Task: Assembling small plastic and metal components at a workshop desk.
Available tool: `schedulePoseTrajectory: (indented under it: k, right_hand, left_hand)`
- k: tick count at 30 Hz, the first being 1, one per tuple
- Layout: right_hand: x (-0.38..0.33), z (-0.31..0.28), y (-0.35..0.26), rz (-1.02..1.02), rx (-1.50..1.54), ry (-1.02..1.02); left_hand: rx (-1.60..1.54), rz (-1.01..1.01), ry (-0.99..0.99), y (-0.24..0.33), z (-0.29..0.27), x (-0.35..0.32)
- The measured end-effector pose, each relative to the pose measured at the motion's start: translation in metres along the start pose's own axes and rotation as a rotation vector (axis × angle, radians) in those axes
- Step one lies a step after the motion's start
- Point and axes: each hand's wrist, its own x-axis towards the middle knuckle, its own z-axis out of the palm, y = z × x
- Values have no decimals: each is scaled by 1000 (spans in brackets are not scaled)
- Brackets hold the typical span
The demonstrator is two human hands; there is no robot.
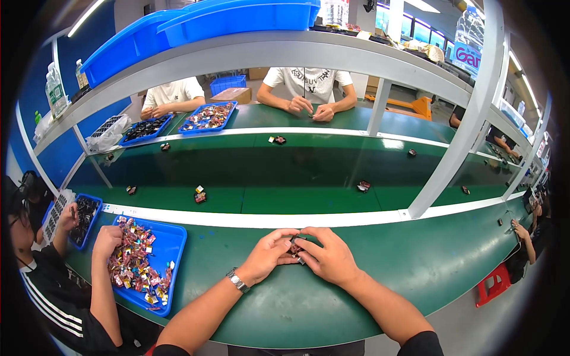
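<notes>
Between the fingertips of the left hand and right hand, both pinched shut on a small dark part just above the green bench — likely light, stiff, fiddly — best held by its edges.

head | looks down, forward | close over green bench

Left grip, right grip fingertip-to-fingertip.
</notes>
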Motion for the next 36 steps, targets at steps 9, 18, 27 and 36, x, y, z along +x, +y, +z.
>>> schedulePoseTrajectory:
  k: [9, 18, 27, 36]
  right_hand:
    - [0, -2, 0, -32, -80, -36]
    - [1, -9, 7, -26, 70, -130]
    - [-5, -1, 5, 182, 276, -68]
    - [-6, 1, 3, 285, 340, -37]
  left_hand:
    - [278, 157, -53, 0, -4, 2]
    - [154, 37, -6, 2, 2, 1]
    - [-72, 14, -128, -3, -8, 2]
    - [25, 24, -121, 0, -5, 0]
